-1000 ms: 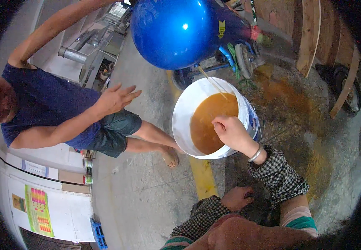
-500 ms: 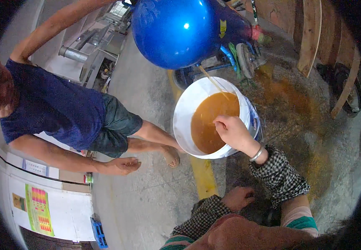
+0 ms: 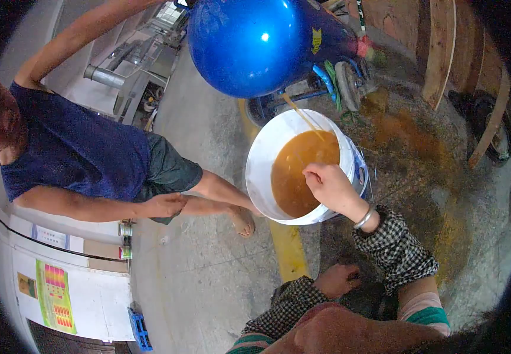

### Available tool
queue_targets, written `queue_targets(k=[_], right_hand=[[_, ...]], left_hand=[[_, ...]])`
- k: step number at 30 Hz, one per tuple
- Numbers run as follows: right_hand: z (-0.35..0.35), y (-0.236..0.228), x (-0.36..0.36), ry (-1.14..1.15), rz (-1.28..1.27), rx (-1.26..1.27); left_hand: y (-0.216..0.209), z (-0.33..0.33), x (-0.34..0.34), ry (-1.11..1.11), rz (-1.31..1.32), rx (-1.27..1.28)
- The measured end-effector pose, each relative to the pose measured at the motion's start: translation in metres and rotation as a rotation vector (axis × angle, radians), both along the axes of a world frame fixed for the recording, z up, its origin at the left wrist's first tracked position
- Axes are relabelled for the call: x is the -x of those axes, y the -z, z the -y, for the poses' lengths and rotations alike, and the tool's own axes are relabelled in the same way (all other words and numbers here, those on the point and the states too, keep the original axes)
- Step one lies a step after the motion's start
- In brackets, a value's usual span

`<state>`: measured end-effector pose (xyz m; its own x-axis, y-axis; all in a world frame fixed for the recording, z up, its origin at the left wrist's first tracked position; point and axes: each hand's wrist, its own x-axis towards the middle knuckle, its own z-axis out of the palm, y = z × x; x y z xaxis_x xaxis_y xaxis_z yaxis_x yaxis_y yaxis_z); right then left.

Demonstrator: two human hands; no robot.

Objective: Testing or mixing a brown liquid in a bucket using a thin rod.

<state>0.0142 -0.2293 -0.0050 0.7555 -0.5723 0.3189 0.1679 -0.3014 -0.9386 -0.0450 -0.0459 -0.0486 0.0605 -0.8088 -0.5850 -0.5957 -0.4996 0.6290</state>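
Head view looks straight down on a rough grey concrete floor (image 3: 208, 277), and it's a mess out to the right, stained orange-brown across a wide patch (image 3: 426, 147). A yellow painted stripe (image 3: 288, 251) runs along the floor and passes under a white bucket (image 3: 261, 159), which stands on the floor and holds a thick orange-brown liquid (image 3: 300, 177). The right hand (image 3: 329, 186) is over the bucket's near side, fingers curled shut around a thin pale stick (image 3: 303, 115) that slants up out of the liquid. The left hand (image 3: 338, 280) is down low, well apart from the bucket, loosely curled; whether it grips anything I cannot tell. Just behind the bucket sits a big glossy blue tank (image 3: 249, 44) on a wheeled frame. Wooden planks (image 3: 438, 53) lean at the far right. On the left another person in a dark blue shirt (image 3: 72, 153) bends over, one hand (image 3: 164, 205) by the knee. White panels with coloured charts (image 3: 55, 295) line the lower left.
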Motion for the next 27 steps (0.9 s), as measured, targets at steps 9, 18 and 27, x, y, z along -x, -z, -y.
queue_targets(k=[9,18,27], right_hand=[[-0.001,-0.001,-0.002,-0.002,0.031,-0.001],[-0.002,0.003,-0.005,0.016,0.037,0.004],[-0.001,-0.002,0.001,-0.017,0.024,-0.041]], left_hand=[[0.007,-0.005,0.0,0.031,0.025,0.0],[-0.009,0.004,-0.002,-0.017,-0.031,-0.047],[-0.006,0.002,0.0,-0.045,-0.05,-0.006]])
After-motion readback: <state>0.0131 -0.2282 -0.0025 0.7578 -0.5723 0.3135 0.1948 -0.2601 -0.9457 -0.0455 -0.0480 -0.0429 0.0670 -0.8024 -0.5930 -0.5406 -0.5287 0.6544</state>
